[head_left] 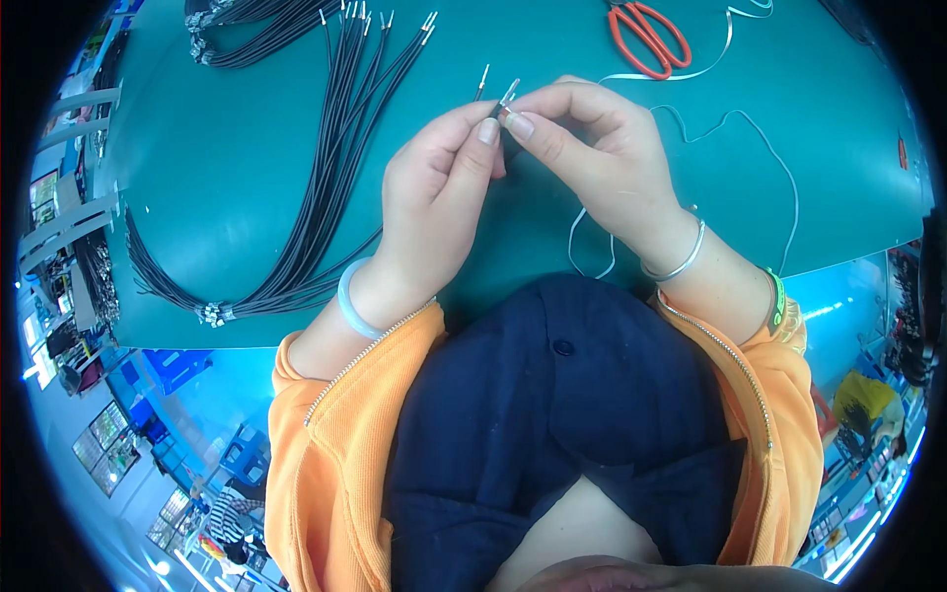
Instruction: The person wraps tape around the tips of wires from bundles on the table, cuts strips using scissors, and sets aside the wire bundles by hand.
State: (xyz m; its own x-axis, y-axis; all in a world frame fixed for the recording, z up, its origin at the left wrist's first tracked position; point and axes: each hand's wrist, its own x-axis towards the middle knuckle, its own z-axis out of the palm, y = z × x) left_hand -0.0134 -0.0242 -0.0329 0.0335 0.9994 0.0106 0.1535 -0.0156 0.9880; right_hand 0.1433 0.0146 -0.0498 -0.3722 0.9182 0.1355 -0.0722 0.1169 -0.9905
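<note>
My left hand (pixel 431 187) and my right hand (pixel 607 148) meet over the far middle of the table, fingers closed. Between their thumbs and fingertips they pinch a thin black cable end (pixel 507 96) with a silvery metal tip pointing away from me. A second slim metal-tipped end (pixel 482 81) sticks up just behind my left fingers. The fingers partly hide where the cable runs. To the left of my left hand lies a bundle of black cables (pixel 321 187), curved round, its silvery tips fanned out at the far end.
Another black cable bundle (pixel 266 30) lies at the far left on the green table (pixel 197 168). Red-handled scissors (pixel 649 41) rest at the far right beside a white flat ribbon (pixel 728 44). A thin pale cord (pixel 779 158) winds across the right side. Other people appear beyond the table edges.
</note>
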